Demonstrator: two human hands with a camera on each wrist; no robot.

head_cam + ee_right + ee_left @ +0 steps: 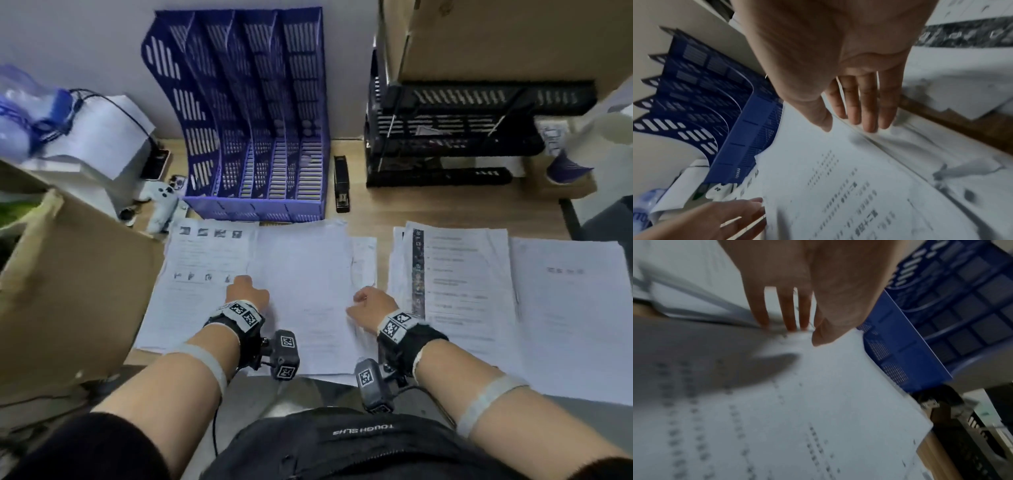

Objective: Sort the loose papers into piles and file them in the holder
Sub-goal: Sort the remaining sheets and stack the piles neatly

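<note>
Your left hand (247,290) and right hand (371,305) flank the middle pile (303,291), straight fingers at its side edges. Its long axis runs away from you to the blue holder (253,113), whose front it touches.

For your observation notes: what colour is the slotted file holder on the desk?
The file holder is blue, clearest in the head view.

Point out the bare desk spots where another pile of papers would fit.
Bare wood shows between the stapler and the black tray rack, running down to the right paper stacks. A narrow strip separates the middle stack from those. Left of the blue holder it is crowded: game controller, cardboard box.
</note>
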